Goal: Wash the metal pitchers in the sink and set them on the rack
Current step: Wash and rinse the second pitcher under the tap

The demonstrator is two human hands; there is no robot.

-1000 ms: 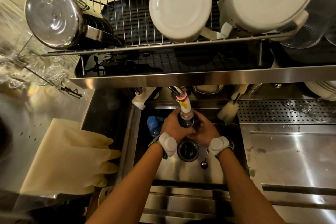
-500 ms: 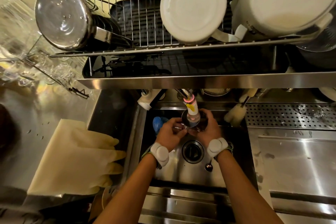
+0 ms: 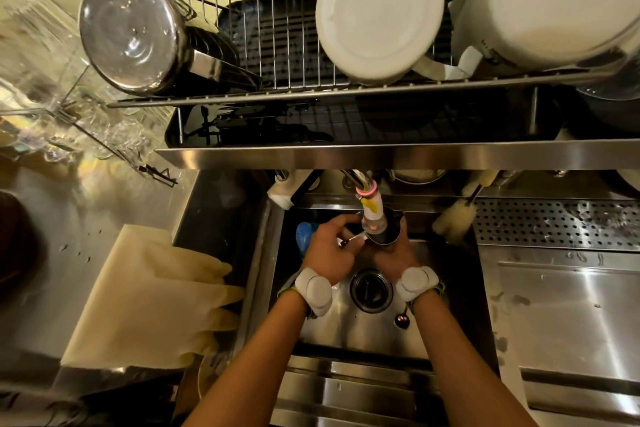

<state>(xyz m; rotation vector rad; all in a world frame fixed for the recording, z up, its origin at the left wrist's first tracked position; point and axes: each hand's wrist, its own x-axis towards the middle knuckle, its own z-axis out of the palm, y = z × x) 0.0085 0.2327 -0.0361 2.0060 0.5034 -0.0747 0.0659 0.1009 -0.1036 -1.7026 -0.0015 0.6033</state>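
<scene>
Risk first: small metal pitcher [image 3: 384, 230] sits under the faucet nozzle [image 3: 372, 215] at 12 o'clock of the sink basin [image 3: 346, 329], mouth up toward the nozzle, held off the floor of the basin. Right hand [image 3: 393, 255] wraps it from below and the side, fingers curled round the wall; left hand [image 3: 329, 248] is at its 9 o'clock, fingertips pinching something thin and pale at the rim, too small to identify. Wet steel plus a one-hand wrap means it could slip and drop onto the drain [image 3: 371, 289] or the small spoon [image 3: 401, 319] lying at the drain's 4 o'clock. Nozzle nearly touches the rim, so lifting straight up would likely knock it; tilt out toward 6 first. Overhead rack [image 3: 311, 94] looks crowded, so finding a slot at 12 o'clock could bump the parked ware. Whether water is running, I cannot tell. Counts: one pitcher in hand, one metal pitcher on the rack [image 3: 133, 35] at 10 o'clock, two white jugs [image 3: 379, 7] upside down at 12 to 1, one brush [image 3: 453, 218] at 2, one blue item [image 3: 304, 234] at the basin's 10, one pair of rubber gloves [image 3: 156, 298] at 8.
</scene>
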